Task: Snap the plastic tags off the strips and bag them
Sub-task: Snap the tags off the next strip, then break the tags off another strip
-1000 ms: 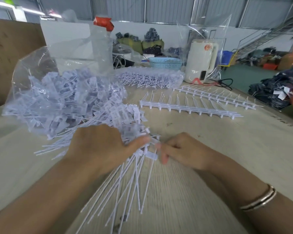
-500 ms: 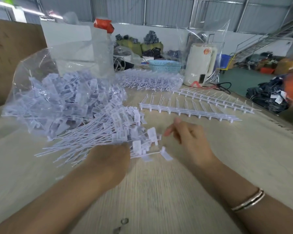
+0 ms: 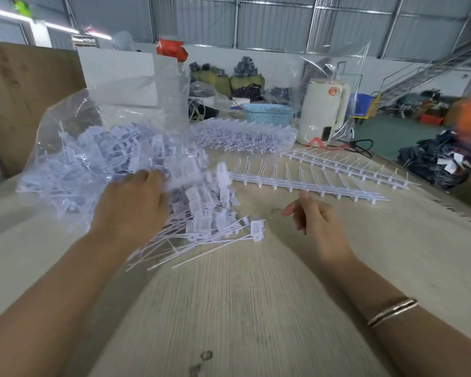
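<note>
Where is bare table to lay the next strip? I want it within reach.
Bare table lies between the forearms, and right of the right hand, below the strips. Crowded: loose tags and bag around the left hand.

Tags (image 3: pixel 201 205) are plain white plastic, same as the strips (image 3: pixel 307 183) out past the right grip (image 3: pixel 314 221), and the bag (image 3: pixel 74 148) by the left grip (image 3: pixel 133 202) is clear see-through film. Bench (image 3: pixel 242 295) is pale beige with a fine streaky wood grain. Way beyond the grips there's a light blue basket (image 3: pixel 267 114) with a perforated pattern, a cream kettle (image 3: pixel 321 112) with an orange logo, plus a gold and silver striped bangle (image 3: pixel 392 311) behind the right grip.
</note>
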A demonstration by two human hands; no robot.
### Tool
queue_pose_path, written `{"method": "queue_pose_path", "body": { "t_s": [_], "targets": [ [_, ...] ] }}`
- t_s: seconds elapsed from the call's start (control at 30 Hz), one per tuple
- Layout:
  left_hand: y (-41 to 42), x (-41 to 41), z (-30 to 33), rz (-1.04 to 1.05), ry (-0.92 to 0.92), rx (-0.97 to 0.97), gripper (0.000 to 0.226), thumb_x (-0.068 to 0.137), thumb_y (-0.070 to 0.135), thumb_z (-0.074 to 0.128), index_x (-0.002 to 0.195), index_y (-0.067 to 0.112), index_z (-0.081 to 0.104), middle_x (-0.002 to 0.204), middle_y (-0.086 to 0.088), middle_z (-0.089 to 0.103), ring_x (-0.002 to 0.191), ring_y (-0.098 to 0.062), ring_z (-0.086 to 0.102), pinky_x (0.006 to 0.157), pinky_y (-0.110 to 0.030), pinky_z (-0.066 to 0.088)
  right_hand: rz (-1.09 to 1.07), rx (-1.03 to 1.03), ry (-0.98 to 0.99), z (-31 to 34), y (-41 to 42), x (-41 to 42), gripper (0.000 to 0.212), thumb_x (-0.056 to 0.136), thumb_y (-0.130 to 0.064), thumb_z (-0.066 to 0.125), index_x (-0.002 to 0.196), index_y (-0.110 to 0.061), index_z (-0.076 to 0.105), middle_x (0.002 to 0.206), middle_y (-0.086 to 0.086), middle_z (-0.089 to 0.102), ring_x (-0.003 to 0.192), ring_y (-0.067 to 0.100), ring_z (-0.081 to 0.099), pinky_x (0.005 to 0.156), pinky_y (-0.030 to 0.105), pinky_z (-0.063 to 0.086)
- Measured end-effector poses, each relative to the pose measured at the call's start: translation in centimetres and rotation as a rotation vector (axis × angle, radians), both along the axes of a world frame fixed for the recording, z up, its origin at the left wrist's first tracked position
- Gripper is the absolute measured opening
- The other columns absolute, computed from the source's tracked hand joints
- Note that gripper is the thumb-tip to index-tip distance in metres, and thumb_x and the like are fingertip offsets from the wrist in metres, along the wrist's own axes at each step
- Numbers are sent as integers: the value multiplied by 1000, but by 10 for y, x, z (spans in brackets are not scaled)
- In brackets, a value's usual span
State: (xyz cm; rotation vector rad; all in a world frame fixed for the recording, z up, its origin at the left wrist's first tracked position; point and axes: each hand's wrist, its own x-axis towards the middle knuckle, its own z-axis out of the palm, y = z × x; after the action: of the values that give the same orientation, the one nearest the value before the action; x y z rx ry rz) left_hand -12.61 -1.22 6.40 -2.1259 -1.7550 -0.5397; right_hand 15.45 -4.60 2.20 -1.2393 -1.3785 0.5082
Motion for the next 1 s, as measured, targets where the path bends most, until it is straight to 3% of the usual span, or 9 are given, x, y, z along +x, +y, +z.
{"method": "queue_pose_path", "body": {
  "t_s": [0.1,0.23,0.33,0.4,0.43,0.53,0.67,0.83,1.0],
  "targets": [
    [6,-4,-15,90,109,-199,47,89,45,41,129,20,43,127,-4,47,120,-27,40,96,-40,32,15,-17,-94,-3,2,-2,53,100,-35,33,66,-16,68,50,-4,47,47,3,42,51,14,34],
    [3,1,-13,60,56,-90,59,80,50,41,131,21,40,127,0,42,120,-24,34,97,-40,27,29,-42,-133,-6,4,-1,43,99,-31,39,68,-25,69,55,-11,52,56,4,48,56,18,36],
    [-4,14,-18,16,15,-90,60,79,45,45,133,21,32,128,0,37,119,-23,32,97,-39,27,105,-155,-420,-7,5,-4,18,92,-33,54,108,-32,63,107,-14,58,97,4,52,86,18,37],
    [-7,19,-25,-8,31,-132,64,80,44,45,135,21,23,131,1,28,122,-21,26,99,-38,23,186,-325,-697,-13,4,-5,64,88,-52,51,144,-27,32,146,-8,34,132,11,31,110,29,21],
    [-8,19,-27,-28,26,-141,66,79,42,45,136,22,18,134,1,23,124,-20,22,100,-37,21,211,-377,-802,-15,3,-9,75,89,-58,45,149,-25,15,154,-8,18,139,11,16,113,30,9],
    [-11,21,-27,-153,-30,-121,74,76,50,41,139,27,9,144,6,7,131,-16,6,103,-37,11,210,-321,-1001,-23,1,-32,71,96,-52,30,151,-17,0,158,-2,3,143,11,6,112,26,-3],
    [-24,35,-36,-353,15,-244,90,67,84,19,141,41,-6,149,15,-21,139,-9,-17,111,-38,-4,98,-219,-1057,-22,4,-58,57,100,-37,27,149,-9,14,153,6,24,136,22,28,112,30,18],
    [-11,26,-47,-285,197,-147,66,94,52,27,144,38,-15,153,5,-24,141,-15,-20,113,-39,-10,112,-220,-1056,-14,11,-65,55,101,-34,28,148,-9,16,147,8,31,130,25,36,105,32,28],
    [-9,25,-49,-250,210,-184,71,95,42,30,143,35,-22,151,3,-30,140,-18,-24,112,-43,-13,212,-218,-892,-19,11,-67,60,98,-30,37,150,-12,11,146,6,31,131,23,36,106,32,32]
  ]
}}
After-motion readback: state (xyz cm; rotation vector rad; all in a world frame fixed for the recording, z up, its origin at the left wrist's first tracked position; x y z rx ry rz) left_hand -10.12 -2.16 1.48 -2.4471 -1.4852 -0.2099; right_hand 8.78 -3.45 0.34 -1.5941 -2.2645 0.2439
